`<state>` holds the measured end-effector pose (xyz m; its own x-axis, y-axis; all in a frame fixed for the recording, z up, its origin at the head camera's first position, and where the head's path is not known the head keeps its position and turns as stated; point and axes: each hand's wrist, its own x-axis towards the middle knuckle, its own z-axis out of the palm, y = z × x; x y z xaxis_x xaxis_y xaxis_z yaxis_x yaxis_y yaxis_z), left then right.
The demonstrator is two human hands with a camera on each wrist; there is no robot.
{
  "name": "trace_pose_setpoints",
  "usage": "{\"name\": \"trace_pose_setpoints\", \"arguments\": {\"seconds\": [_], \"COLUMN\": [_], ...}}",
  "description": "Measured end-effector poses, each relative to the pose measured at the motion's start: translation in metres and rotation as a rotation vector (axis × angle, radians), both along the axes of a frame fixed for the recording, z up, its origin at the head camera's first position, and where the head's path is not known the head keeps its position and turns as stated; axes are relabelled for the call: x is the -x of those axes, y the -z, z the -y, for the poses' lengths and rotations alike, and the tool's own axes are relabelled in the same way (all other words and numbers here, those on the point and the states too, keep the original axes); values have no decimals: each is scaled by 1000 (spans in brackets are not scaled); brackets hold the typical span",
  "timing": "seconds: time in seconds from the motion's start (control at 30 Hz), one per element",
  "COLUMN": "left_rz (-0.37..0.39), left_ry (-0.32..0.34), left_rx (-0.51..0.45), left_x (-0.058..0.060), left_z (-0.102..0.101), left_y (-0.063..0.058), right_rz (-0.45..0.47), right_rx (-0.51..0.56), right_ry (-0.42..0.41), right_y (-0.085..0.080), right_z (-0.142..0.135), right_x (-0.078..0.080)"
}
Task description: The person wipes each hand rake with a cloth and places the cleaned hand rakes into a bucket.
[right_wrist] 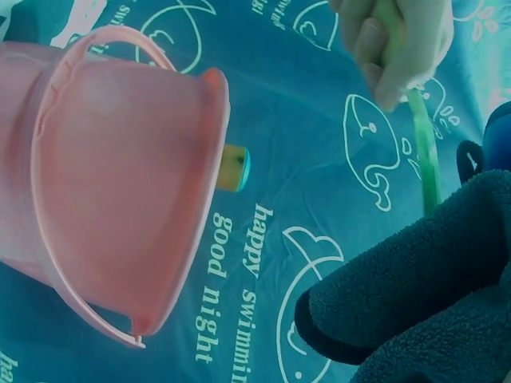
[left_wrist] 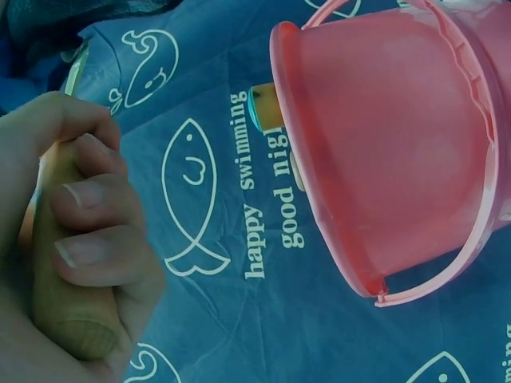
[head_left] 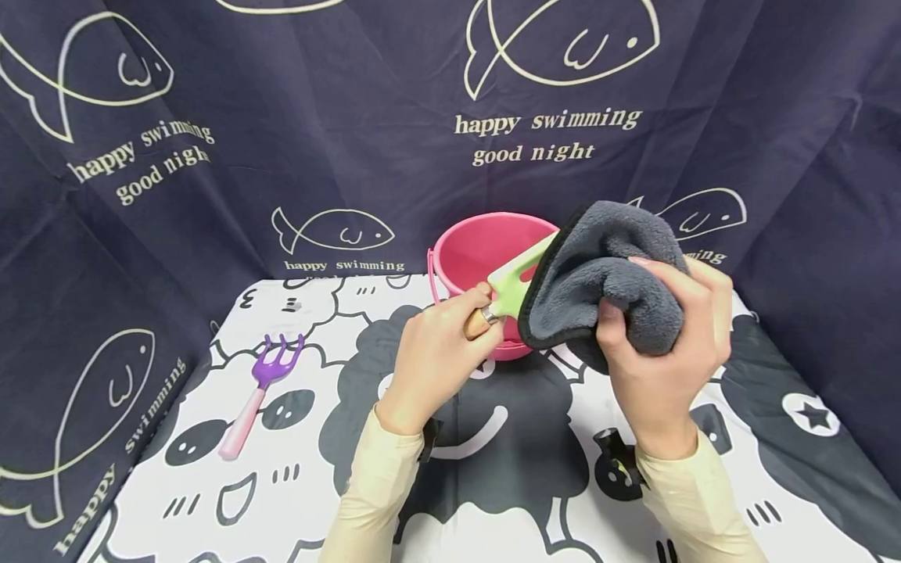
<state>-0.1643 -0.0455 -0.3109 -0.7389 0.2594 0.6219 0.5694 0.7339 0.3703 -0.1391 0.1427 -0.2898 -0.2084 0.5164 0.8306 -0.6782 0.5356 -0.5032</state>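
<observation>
My left hand (head_left: 435, 352) grips the wooden handle (left_wrist: 68, 307) of a light green garden tool (head_left: 511, 295), its fingers curled round the wood. The tool has a metal collar and a head with an opening in it. A grey towel (head_left: 566, 301) with a black edge is folded over the far end of that head and hides its tip. From the right, my right hand (head_left: 679, 336) holds the towel bunched between thumb and fingers around the head. Behind the hands stands a pink bucket (head_left: 479, 250), apart from the towel in the right wrist view.
A purple toy fork (head_left: 271, 367) with a pink handle lies on the cartoon-print cloth (head_left: 281, 500) at the left. Another wooden handle end (left_wrist: 267, 108) sticks out past the bucket's rim. Dark fabric with fish prints (head_left: 394, 102) hangs behind and at both sides.
</observation>
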Motion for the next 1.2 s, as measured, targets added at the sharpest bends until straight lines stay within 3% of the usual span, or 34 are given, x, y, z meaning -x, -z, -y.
{"name": "trace_pose_setpoints", "arguments": {"seconds": [0.13, 0.33, 0.5, 0.63, 0.8, 0.87, 1.0, 1.2], "left_rz": [56, 225, 285, 289, 227, 241, 327, 563], "left_ry": [-39, -106, -82, -51, -26, -19, 10, 66], "left_rx": [-26, -111, -113, -22, 191, 254, 333, 407], "left_x": [4, 14, 30, 48, 78, 90, 110, 130], "left_z": [4, 16, 22, 21, 9, 2, -13, -26], "left_y": [-2, -8, -20, -31, -38, -38, -35, -28], "right_rz": [-9, -12, -18, -17, -2, 6, 15, 13], "right_rx": [12, 15, 38, 48, 43, 40, 34, 28], "right_ry": [1, 11, 22, 22, 24, 24, 27, 29], "right_y": [-5, -7, -12, -12, -11, -10, -9, -9], "right_z": [0, -2, -1, -2, -4, -5, -7, -7], "right_x": [-1, 2, 0, 0, -1, -1, -2, -2]}}
